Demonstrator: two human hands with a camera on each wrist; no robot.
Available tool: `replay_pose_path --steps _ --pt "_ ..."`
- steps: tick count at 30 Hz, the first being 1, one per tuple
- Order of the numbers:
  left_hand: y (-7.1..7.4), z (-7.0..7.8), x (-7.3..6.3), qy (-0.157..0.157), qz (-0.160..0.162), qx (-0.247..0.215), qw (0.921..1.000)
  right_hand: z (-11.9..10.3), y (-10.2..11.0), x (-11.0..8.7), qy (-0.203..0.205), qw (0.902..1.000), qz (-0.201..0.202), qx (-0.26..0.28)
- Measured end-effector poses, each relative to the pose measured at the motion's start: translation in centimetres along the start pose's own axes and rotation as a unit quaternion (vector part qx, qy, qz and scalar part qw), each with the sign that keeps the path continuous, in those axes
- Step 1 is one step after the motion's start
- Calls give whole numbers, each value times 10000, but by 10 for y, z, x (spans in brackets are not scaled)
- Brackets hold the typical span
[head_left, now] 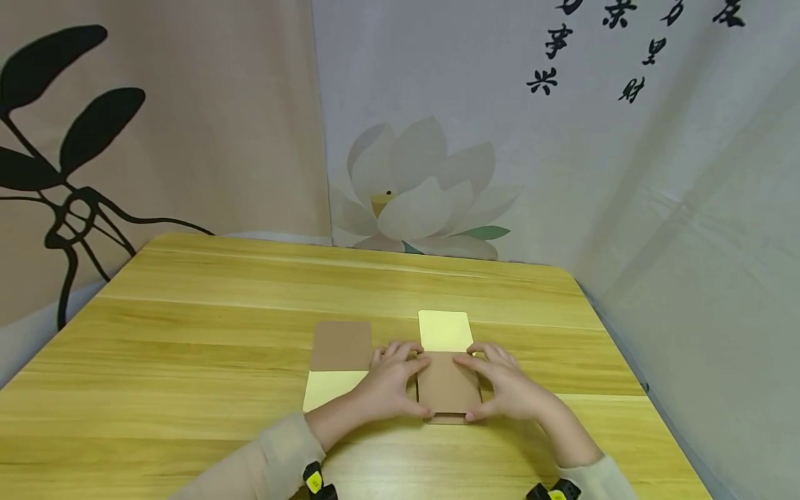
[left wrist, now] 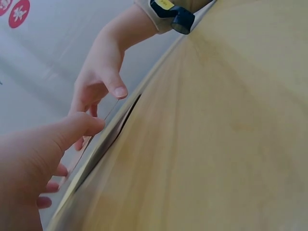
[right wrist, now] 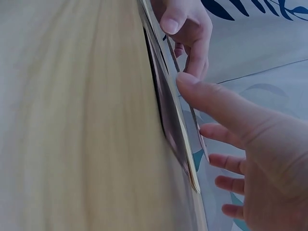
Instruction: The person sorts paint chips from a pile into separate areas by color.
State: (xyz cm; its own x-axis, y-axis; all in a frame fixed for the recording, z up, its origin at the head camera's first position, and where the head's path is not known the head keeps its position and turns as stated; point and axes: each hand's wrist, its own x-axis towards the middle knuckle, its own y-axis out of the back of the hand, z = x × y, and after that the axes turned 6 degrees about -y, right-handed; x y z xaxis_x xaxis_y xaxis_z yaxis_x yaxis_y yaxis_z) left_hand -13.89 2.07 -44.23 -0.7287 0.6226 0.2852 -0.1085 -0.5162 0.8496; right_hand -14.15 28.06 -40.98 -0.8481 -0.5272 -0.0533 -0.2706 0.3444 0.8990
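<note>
A brown square card (head_left: 448, 382) lies between both hands in the head view, over another brown piece (head_left: 445, 419) whose front strip shows below it. My left hand (head_left: 392, 382) holds its left edge, thumb at the near corner and forefinger on the far part. At the opposite edge, my right hand (head_left: 509, 385) grips in the same way. A pale yellow square (head_left: 445, 330) adjoins the card's far side. Seen edge-on in the right wrist view, the card (right wrist: 195, 122) looks thin and stands slightly above the layer beneath. The wrist views hide its top face.
Left of my left hand lie another brown square (head_left: 342, 345) and, nearer me, a pale yellow square (head_left: 331, 389) partly covered by the left forearm. All rest on a wooden table (head_left: 187, 361). Printed curtains (head_left: 425, 104) hang behind the table and along its right side.
</note>
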Motion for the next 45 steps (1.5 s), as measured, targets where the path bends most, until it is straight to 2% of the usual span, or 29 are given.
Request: replay_pose_path --steps 11,19,27,35,45 --pt "-5 7 1 -55 -263 82 9996 6 0 -7 120 9999 -55 -32" --pt "-7 7 1 -19 -460 113 9989 6 -2 -7 -91 9997 -207 15" --pt "-6 6 1 -47 -448 137 9989 5 -2 -8 -185 9994 -308 -9" --pt "4 -3 -3 -173 -152 -80 9997 -5 -4 -2 63 9998 166 76" --pt "26 -26 -15 130 45 -177 9997 -28 -11 24 180 9976 650 -159"
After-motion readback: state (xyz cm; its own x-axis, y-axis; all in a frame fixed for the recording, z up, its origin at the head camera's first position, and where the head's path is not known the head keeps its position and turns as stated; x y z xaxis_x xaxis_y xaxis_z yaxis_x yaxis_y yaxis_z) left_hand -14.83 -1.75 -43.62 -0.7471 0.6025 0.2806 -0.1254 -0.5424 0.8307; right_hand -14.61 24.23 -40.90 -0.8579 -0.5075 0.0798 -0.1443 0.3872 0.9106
